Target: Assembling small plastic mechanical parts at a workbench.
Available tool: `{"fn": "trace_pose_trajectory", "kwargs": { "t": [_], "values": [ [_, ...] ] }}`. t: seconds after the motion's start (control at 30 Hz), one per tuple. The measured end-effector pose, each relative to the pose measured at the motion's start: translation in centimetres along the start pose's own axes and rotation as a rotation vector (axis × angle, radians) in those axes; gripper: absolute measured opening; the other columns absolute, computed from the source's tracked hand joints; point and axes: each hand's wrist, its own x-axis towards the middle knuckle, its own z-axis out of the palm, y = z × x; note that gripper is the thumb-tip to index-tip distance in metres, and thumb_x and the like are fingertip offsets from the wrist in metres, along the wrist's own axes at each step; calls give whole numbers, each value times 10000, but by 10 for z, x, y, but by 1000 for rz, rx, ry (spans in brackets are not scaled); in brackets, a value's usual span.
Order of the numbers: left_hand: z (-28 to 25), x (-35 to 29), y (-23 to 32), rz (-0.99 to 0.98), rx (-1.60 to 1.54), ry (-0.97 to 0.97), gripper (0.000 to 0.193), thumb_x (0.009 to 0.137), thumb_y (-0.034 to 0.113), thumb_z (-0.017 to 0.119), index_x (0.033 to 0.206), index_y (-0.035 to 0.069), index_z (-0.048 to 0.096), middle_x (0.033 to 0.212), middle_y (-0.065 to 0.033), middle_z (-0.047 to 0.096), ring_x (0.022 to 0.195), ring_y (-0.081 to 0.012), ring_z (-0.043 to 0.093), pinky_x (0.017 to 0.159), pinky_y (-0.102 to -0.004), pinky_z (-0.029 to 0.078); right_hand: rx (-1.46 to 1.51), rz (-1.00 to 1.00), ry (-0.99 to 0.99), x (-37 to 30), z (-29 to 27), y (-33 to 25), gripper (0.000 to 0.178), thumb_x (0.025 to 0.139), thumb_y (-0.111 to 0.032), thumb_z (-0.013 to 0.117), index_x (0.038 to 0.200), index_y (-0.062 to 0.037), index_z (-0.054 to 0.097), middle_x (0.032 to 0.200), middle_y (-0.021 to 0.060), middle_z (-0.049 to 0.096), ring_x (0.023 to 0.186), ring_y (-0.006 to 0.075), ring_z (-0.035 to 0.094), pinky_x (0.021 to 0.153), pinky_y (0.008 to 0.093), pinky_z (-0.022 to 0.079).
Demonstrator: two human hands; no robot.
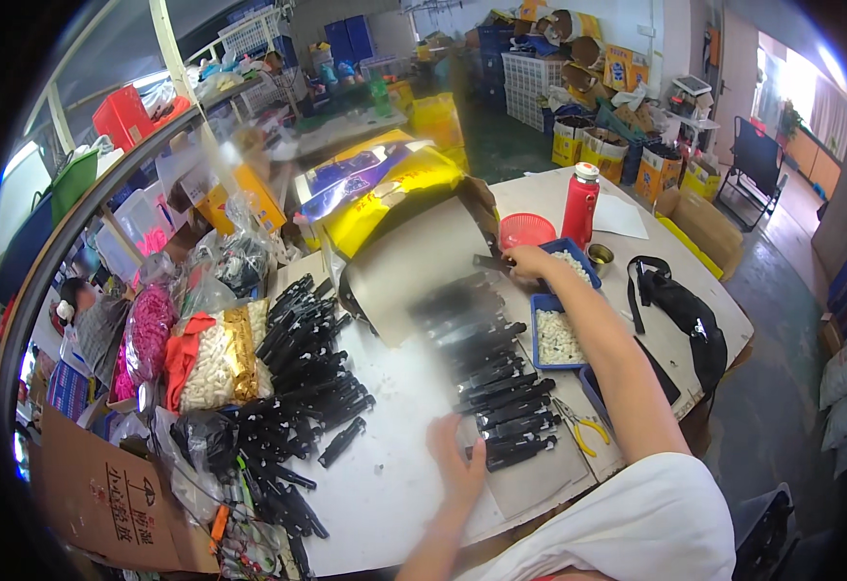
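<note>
A row of slim black plastic parts [515, 412] lies side by side on the white table, its far end smeared by motion. At the near left end of this row is my left hand [457, 460], thumb apart from the slightly blurred fingers, holding nothing that I can see. My right hand [523, 263] reaches to the far end of the row, fingers closed on one black plastic part [491, 262]. A large pile of similar black parts [298, 387] covers the table's left side. Beyond the row, a yellow and purple carton [385, 208] lies with its opening toward me.
Blue trays of small white pieces [557, 339] stand under my right forearm, near a red basket [527, 230] and red bottle [581, 205]. Yellow-handled pliers [588, 436] lie right of the row. A black bag [685, 320] sits at the right edge; filled bags [220, 363] crowd the left.
</note>
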Motion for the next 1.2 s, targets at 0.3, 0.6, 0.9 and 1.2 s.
{"fn": "trace_pose_trajectory", "kwargs": {
  "t": [0.3, 0.6, 0.9, 1.2],
  "values": [
    [2, 0, -3, -25, -51, -32, 450, 768, 75, 597, 1187, 20, 444, 1214, -147, 446, 1200, -326, 359, 1031, -417, 271, 1299, 55, 69, -30, -21, -37, 450, 865, -175, 582, 1275, -27, 468, 956, 118, 630, 849, 197, 621, 692, 294, 522],
    [1, 1, 1, -113, -150, -33, 388, 810, 115, 572, 1169, -1, 482, 1197, -184, 469, 1162, -343, 394, 1005, -415, 293, 2007, -121, -314, -140, -49, -115, 433, 909, -72, 499, 1307, -2, 343, 1079, 140, 555, 1039, 299, 567, 910, 406, 487],
    [0, 1, 0, -132, -155, -62, 389, 814, 109, 571, 1175, 4, 472, 1201, -170, 467, 1153, -330, 403, 1001, -405, 301, 2009, 63, -207, -199, -68, -159, 603, 860, -146, 611, 1354, -77, 272, 1013, 77, 536, 979, 279, 593, 817, 368, 522],
    [4, 1, 6, -186, -182, -64, 397, 809, 125, 575, 1174, 8, 472, 1195, -175, 465, 1148, -327, 406, 998, -405, 306, 1952, 73, -200, -209, -78, -164, 647, 852, -155, 621, 1368, -72, 240, 1056, 61, 503, 955, 281, 598, 797, 355, 520]
  ]
}}
